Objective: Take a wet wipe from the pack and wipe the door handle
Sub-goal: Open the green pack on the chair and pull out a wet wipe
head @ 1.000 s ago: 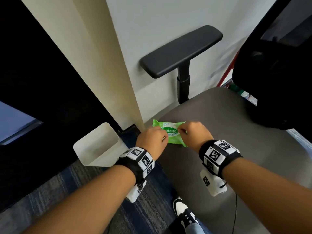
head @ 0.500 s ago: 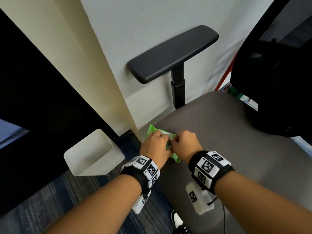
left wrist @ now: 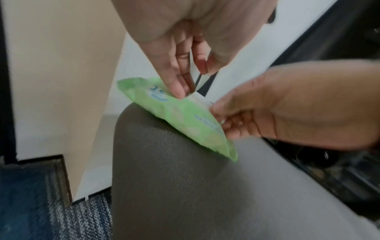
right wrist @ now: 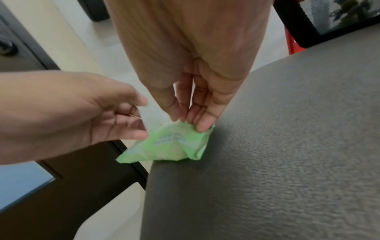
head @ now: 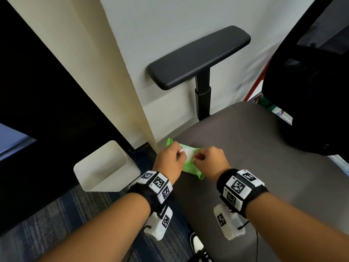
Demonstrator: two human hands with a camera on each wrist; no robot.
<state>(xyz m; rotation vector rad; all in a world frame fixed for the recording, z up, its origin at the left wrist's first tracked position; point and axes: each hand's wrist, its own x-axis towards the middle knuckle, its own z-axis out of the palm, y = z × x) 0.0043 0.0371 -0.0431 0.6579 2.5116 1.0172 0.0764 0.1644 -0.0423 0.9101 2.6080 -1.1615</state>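
A green wet wipe pack lies on the front left corner of the grey chair seat. My left hand pinches the pack's thin white flap, lifted off the top of the pack. My right hand pinches the pack's near end and holds it down on the seat. In the right wrist view its fingertips crumple the green wrapper. No door handle shows clearly in any view.
A white bin stands on the blue carpet left of the chair. A dark door and cream frame lie beyond it. The chair's black armrest and backrest rise behind the seat.
My hands have drawn slightly apart over the pack. The left hand has peeled the flap back, so white now shows on top of the pack.
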